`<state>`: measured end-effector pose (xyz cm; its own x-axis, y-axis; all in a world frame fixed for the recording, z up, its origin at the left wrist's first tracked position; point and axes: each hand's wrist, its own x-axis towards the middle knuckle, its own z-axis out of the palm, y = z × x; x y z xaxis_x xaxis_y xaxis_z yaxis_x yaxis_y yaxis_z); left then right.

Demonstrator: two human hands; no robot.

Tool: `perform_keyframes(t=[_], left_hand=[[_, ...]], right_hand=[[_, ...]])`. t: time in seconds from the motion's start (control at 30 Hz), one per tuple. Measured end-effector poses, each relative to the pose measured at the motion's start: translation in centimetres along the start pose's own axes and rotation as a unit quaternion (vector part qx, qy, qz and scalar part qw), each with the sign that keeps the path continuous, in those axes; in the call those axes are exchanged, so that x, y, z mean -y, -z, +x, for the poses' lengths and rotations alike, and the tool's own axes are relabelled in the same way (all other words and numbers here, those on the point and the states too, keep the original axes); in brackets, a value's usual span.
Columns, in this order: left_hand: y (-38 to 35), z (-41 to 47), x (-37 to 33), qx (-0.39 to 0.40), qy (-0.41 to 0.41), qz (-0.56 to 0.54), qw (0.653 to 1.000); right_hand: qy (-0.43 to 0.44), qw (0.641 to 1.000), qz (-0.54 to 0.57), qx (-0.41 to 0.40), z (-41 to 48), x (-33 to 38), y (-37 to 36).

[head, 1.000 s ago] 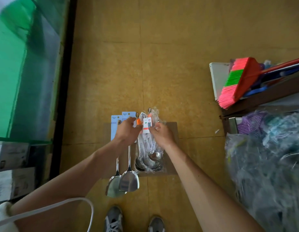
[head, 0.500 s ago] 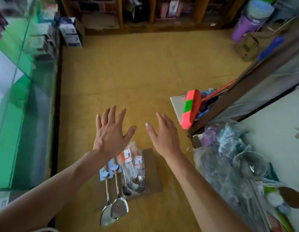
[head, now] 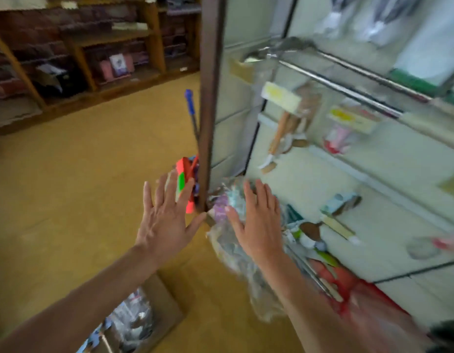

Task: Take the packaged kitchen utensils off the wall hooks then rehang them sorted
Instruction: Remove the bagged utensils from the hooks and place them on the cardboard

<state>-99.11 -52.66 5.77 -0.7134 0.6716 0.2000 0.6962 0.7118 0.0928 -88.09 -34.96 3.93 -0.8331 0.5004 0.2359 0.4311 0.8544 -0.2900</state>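
Note:
My left hand (head: 164,220) and my right hand (head: 256,222) are raised side by side, both empty with fingers spread. Packaged utensils hang on the pale wall panel to the right: a pack with a yellow card and wooden handles (head: 284,115), a pink and red pack (head: 348,126) and a metal ladle (head: 269,50) near the top rail. More packs (head: 320,225) hang lower, behind my right hand. At the bottom edge, a pile of packaged utensils (head: 129,324) lies on a brown cardboard sheet (head: 167,299) on the floor. The view is blurred.
A dark wooden post (head: 210,98) stands at the wall panel's left edge. A pink and green broom (head: 183,182) leans beside it. Clear plastic bags (head: 236,250) bulge at the panel's foot. Wooden shelves (head: 88,47) line the far wall across the yellow floor (head: 80,174).
The view has swung up and right from the floor to the wall panel. Both hands, after letting go of the packs on the cardboard, stay spread and now face the panel.

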Motion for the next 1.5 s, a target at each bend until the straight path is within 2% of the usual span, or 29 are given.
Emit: perform_keyframes(t=[0.17,0.37,0.57,0.83,1.13,1.33,1.5], left_hand=[[0.0,1.9,-11.3,-0.005,-0.124,-0.003,0.992],[0.2,0.5,-24.4,0.016,-0.262,-0.011,0.965],[1.9,-3.7,-37.4,0.009,-0.397,-0.047,0.916],[2.0,-14.1,-53.4,0.031,-0.523,-0.068,0.849],[1.8,-23.6,-69.4,0.045,-0.591,-0.091,0.8],[1.2,-26.3,-77.4,0.045,-0.601,-0.122,0.789],[-0.2,-25.8,-81.4,0.062,-0.59,-0.14,0.792]], right_hand=[[-0.102,0.993,-0.036,-0.047,-4.6,-9.5,5.3],[-0.225,0.969,-0.07,-0.075,-13.1,-18.2,11.8],[-0.346,0.923,-0.098,-0.136,-24.4,-25.0,18.5],[-0.464,0.861,-0.114,-0.174,-40.8,-31.3,24.4],[-0.539,0.812,-0.137,-0.177,-53.8,-39.8,30.3],[-0.546,0.808,-0.132,-0.178,-56.9,-45.5,33.3],[-0.536,0.822,-0.112,-0.156,-56.1,-49.9,34.5]])
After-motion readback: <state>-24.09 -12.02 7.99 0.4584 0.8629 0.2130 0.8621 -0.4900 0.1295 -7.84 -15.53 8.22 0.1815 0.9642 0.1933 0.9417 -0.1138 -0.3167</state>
